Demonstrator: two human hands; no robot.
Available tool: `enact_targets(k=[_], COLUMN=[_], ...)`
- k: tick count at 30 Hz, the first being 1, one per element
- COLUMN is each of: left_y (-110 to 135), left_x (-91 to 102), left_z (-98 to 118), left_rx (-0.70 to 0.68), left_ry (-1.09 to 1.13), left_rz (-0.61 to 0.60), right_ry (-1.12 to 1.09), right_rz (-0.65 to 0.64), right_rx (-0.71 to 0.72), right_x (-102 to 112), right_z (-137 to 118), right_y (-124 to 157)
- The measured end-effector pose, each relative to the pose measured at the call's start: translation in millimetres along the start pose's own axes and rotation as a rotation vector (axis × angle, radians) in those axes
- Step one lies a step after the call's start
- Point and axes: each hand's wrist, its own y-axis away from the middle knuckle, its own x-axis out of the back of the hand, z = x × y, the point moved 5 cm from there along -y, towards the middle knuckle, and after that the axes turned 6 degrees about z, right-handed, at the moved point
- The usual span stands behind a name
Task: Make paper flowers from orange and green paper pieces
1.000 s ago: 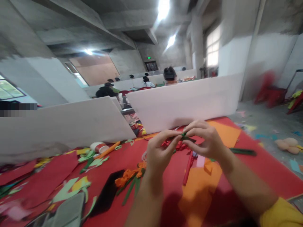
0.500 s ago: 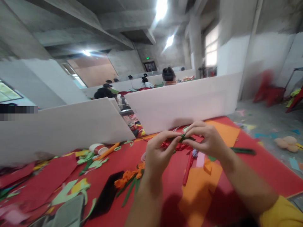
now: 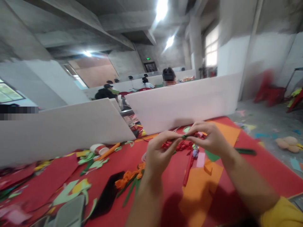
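My left hand (image 3: pixel 159 154) and my right hand (image 3: pixel 210 138) are raised above the red tabletop (image 3: pixel 170 189), fingertips close together. Between them is a small dark green piece (image 3: pixel 184 136), like a strip of paper, pinched by thumb and fingers on each side. Most of it is hidden by the fingertips. Beneath and behind the hands lie crumpled red paper pieces (image 3: pixel 183 146). A red stick (image 3: pixel 188 170) with small purple and pale green bits at its top rests below my right hand. Orange paper flowers (image 3: pixel 125 181) with green stems lie left of my left forearm.
White boards (image 3: pixel 184 107) stand along the table's far side, with people seated beyond. A dark phone-like slab (image 3: pixel 107 195), an orange stick (image 3: pixel 110 150), a paper roll (image 3: pixel 98 148) and green scraps (image 3: pixel 94 162) lie leftward. Orange sheets (image 3: pixel 199 195) lie at front; a dark green stick (image 3: pixel 246 151) at right.
My right thumb and fingers have closed nearer together on the green piece, and that hand has shifted slightly right. My left hand stays almost in place. The things on the table have not moved.
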Motion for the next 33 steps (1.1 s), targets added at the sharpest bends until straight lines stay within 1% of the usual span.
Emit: enact_targets(k=[4, 10, 14, 17, 21, 26, 30, 33], left_y=[0, -1, -1, -2, -3, -3, -3, -3], left_x=[0.2, 1.8, 1.9, 0.4, -1.5, -1.4, -2.4, -1.3], left_z=[-2, -1, 4, 8, 12, 11, 10, 9], left_rx=[-0.007, -0.049, -0.086, -0.115, -0.145, -0.099, -0.072, -0.056], left_ry=[-0.003, -0.054, -0.095, -0.125, -0.123, -0.13, -0.115, -0.109], left_rz=[0.001, 0.012, 0.036, 0.013, -0.058, -0.075, -0.087, -0.072], right_ry=[0.027, 0.138, 0.201, 0.223, 0.23, 0.224, 0.221, 0.216], right_rz=[0.007, 0.078, 0.108, 0.099, 0.067, -0.01, -0.031, -0.062], right_rx=[0.029, 0.205, 0.257, 0.264, 0.26, 0.242, 0.222, 0.212], right_x=[2, 4, 1, -1, -2, 1, 3, 5], right_z=[-1, -7, -11, -13, -14, -13, -13, -14], right_y=[0, 3, 6, 7, 8, 7, 5, 5])
